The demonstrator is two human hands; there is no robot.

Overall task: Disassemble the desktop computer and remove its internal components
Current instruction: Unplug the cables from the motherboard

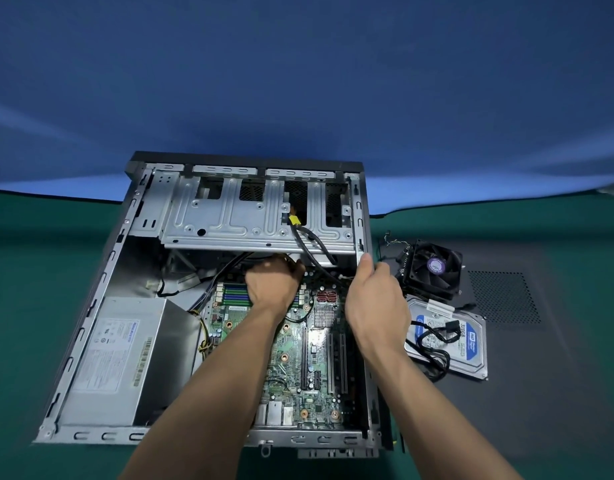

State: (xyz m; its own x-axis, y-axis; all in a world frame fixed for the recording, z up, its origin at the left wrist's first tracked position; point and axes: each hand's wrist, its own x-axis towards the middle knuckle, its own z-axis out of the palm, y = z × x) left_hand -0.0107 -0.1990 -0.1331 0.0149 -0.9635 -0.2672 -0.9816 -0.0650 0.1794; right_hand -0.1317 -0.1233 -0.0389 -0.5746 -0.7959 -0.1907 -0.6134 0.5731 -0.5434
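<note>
Two hands working: right hand [371, 299] gripping case [362, 220] edge, steadying; left hand [272, 284] curling at middle, hold unclear.

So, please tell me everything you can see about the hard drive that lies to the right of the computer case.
The hard drive lies flat on the dark side panel, outside the case, just in front of the removed cooler fan. It is a silver metal block, top face up, with a blue and white label reading 320GB. A loose black cable is draped in loops over it. Neither hand touches it.
</note>
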